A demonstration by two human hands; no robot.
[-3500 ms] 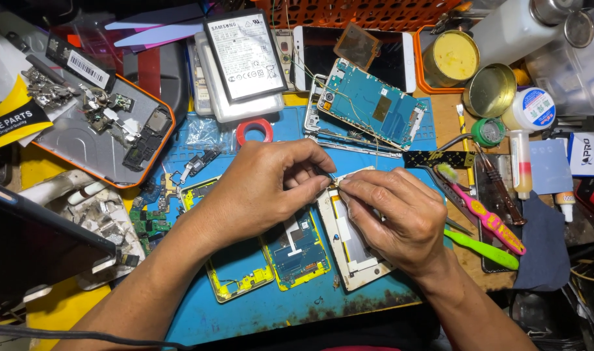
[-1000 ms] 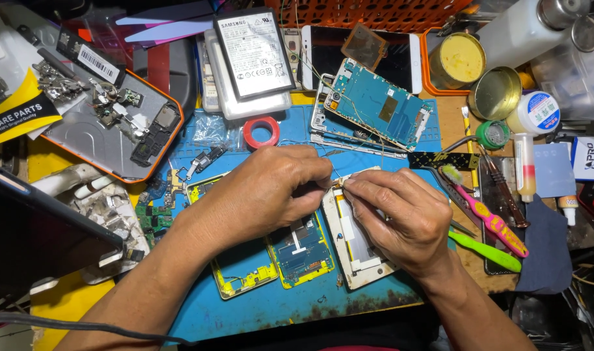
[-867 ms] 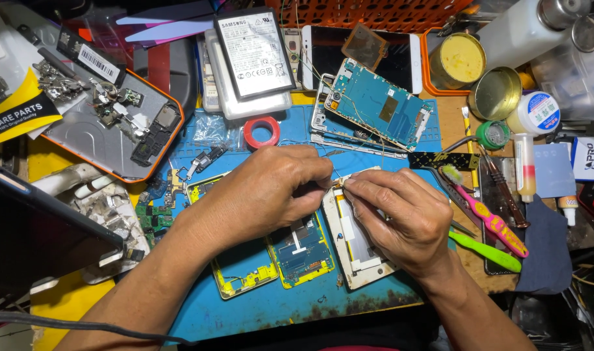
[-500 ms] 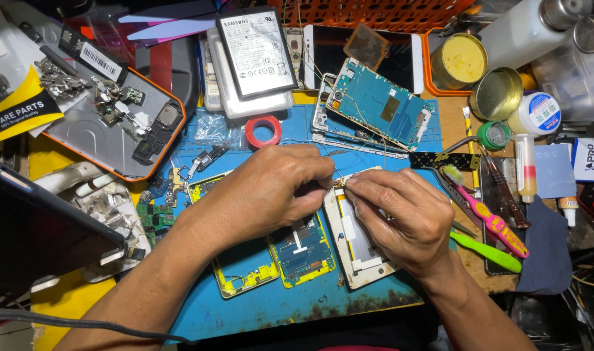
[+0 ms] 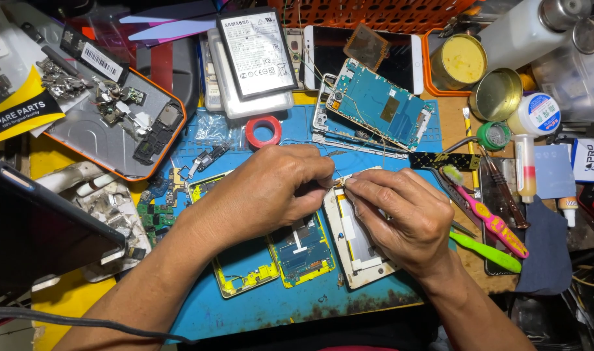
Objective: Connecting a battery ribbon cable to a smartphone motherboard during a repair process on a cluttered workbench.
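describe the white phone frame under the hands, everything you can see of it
The white phone frame lies flat on the blue mat, long side running away from the person. It looks like pale plastic, with a yellow-edged inner recess. The right hand rests on it; the left hand meets it at its top edge.

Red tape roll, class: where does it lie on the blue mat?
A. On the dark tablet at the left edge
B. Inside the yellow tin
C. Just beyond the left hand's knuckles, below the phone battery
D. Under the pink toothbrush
C: the red tape roll lies flat on the blue mat, between the phone battery and the left hand.
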